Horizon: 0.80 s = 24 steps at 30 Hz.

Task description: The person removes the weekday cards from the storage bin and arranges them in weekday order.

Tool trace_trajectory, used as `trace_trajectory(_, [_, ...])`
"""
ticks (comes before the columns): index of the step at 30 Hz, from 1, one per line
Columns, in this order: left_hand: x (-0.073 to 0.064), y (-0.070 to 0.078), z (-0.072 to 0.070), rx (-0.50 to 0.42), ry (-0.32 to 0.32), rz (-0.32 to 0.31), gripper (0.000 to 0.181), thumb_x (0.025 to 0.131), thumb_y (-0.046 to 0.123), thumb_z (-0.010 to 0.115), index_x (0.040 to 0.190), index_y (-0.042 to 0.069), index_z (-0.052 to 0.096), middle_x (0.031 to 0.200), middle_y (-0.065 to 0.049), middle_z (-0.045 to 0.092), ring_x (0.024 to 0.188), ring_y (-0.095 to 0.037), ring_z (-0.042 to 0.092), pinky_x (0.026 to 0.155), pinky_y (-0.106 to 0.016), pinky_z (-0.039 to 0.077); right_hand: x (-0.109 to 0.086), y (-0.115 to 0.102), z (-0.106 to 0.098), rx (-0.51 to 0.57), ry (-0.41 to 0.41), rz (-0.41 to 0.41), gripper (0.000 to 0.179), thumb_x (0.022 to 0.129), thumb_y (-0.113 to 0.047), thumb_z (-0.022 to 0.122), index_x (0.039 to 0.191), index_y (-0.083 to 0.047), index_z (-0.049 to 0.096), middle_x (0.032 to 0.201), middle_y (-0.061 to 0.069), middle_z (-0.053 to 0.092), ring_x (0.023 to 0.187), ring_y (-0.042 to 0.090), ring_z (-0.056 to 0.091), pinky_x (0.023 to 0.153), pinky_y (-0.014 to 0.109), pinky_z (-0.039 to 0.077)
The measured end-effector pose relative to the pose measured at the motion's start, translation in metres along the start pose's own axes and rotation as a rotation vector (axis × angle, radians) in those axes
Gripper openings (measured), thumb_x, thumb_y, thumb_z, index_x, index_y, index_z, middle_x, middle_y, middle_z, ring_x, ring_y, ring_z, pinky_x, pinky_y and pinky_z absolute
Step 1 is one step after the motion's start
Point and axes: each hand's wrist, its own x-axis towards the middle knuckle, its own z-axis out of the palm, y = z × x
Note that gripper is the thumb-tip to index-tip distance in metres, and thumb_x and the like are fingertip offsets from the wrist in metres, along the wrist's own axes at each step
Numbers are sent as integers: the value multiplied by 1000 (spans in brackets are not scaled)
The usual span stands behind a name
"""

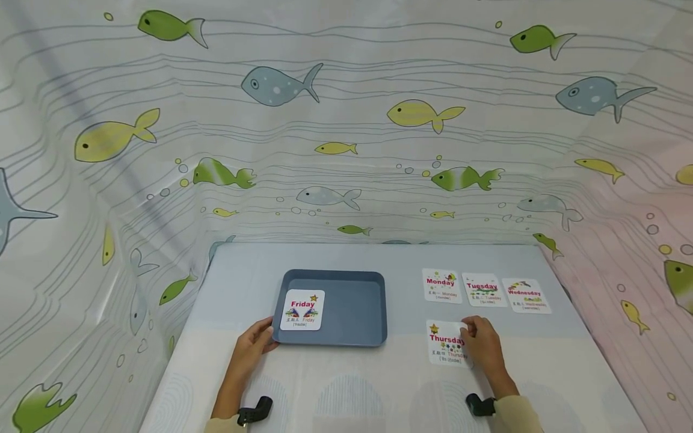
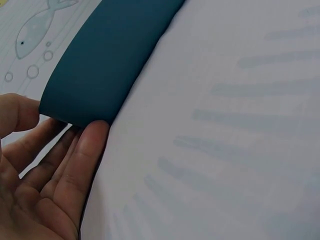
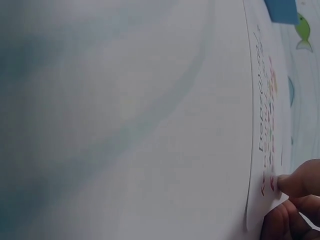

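A blue-grey rectangular tray (image 1: 354, 310) lies on the table, with a white "Friday" card (image 1: 302, 310) in its left part. My left hand (image 1: 253, 340) holds the tray by its near left corner; in the left wrist view thumb and fingertips meet the tray's wall (image 2: 105, 60). To the right of the tray is a "Thursday" card (image 1: 445, 343). My right hand (image 1: 484, 349) pinches that card at its right edge, thumb on the printed face in the right wrist view. The hand covers part of the card's right side.
Beyond the right hand, a "Monday" card (image 1: 441, 285), a "Tuesday" card (image 1: 483, 290) and a "Wednesday" card (image 1: 526, 295) lie in a row. Fish-patterned curtains (image 1: 346, 174) enclose the table (image 1: 406, 385) at the back and sides. Both wrists carry black straps with cameras.
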Motion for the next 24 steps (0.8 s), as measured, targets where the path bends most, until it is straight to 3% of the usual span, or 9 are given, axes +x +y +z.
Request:
trace_trajectory(15, [-5, -2, 0, -7, -1, -13, 43, 104, 17, 54, 144, 2, 50, 147, -22, 51, 123, -32, 61, 90, -28, 61, -7, 1, 2, 8, -2, 7, 25, 94, -6, 62, 116, 5, 63, 94, 13, 52, 88, 25, 50, 68, 29, 42])
trace_trajectory(24, [0, -1, 0, 0, -6, 11, 44, 105, 21, 53, 144, 2, 49, 147, -21, 51, 122, -30, 62, 89, -27, 61, -1, -3, -1, 10, 5, -2, 26, 95, -6, 61, 117, 6, 62, 94, 13, 52, 88, 25, 50, 69, 27, 43])
